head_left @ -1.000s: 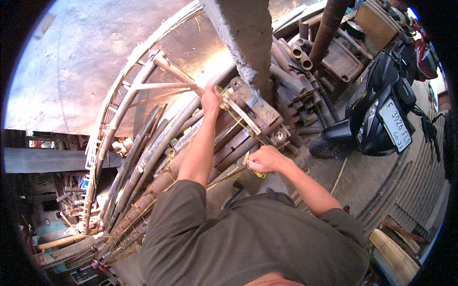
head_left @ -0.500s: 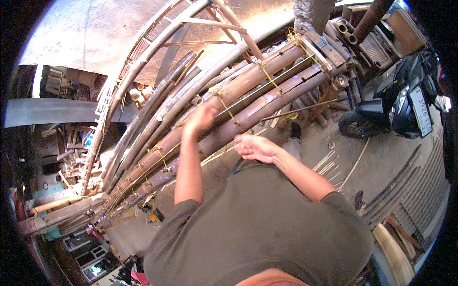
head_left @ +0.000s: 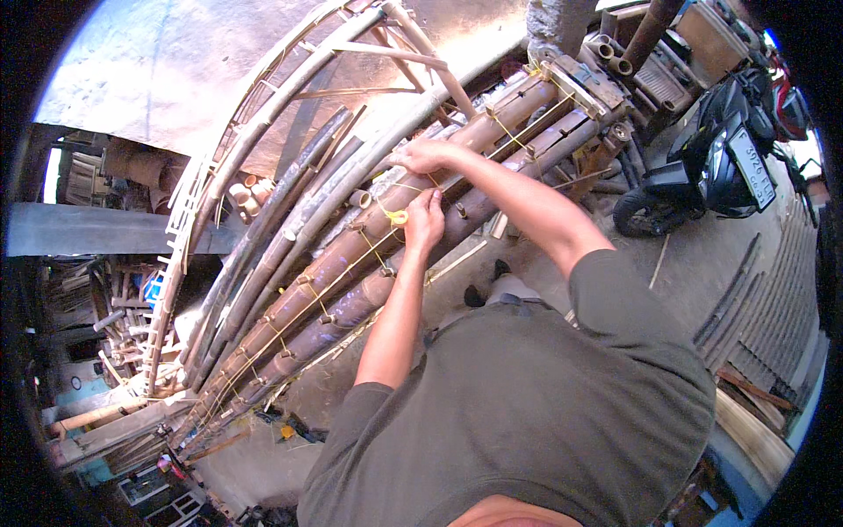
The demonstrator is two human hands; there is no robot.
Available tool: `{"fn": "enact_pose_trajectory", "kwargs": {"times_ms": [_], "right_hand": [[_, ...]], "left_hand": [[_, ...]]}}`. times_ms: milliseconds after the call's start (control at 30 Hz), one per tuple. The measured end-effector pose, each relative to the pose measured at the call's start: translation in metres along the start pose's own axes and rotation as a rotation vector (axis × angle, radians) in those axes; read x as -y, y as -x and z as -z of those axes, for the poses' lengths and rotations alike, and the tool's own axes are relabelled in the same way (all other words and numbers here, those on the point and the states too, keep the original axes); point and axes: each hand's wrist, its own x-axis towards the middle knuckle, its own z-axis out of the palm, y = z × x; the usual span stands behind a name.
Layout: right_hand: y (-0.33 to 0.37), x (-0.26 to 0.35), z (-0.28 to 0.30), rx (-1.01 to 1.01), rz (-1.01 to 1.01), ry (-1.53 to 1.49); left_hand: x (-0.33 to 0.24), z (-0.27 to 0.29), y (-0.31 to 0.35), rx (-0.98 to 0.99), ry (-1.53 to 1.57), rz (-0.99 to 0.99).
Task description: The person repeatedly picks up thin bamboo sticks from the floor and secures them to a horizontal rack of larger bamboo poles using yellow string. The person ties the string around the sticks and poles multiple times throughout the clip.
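Two thick brown bamboo poles, a far pole (head_left: 333, 266) and a near pole (head_left: 471, 212), run diagonally before me, with short pegs and thin yellow cord wound along them. My left hand (head_left: 424, 220) is over the gap between them, fingers closed on a yellow cord (head_left: 398, 217) whose bunched part shows beside the hand. Farther off, my right hand (head_left: 427, 156) reaches over the far pole with its fingers bent together and pointing left. What is in those fingers, if anything, is too small to make out.
Beyond the poles lie several long grey poles (head_left: 316, 206) and a curved bamboo frame (head_left: 263, 97). A concrete post (head_left: 555, 26) stands at the far end. To the right is a parked motorcycle (head_left: 702, 167), with stacked ribbed panels (head_left: 773, 307) nearer me.
My right hand has moved forward and left across to the far pole. My left hand has come nearer and right, closing on the yellow cord. The view has shifted slightly.
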Motion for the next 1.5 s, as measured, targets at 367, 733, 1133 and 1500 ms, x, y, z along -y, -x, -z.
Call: {"fn": "enact_pose_trajectory", "kwargs": {"times_ms": [367, 733, 1133, 1500], "right_hand": [[0.164, -0.013, -0.109, 0.041, 0.143, -0.064], [0.173, 0.018, -0.113, -0.09, 0.078, 0.285], [0.109, 0.074, -0.275, -0.948, -0.098, -1.813], [-0.045, 0.113, -0.155, -0.13, -0.174, 0.361]], "left_hand": [[-0.001, 0.019, -0.027, 0.073, 0.319, 0.108], [0.071, 0.027, -0.145, 0.14, -0.465, -0.007], [0.114, 0.152, 0.084, 0.243, -0.344, -0.039], [0.098, 0.143, 0.08, 0.067, -0.113, 0.13]]}}
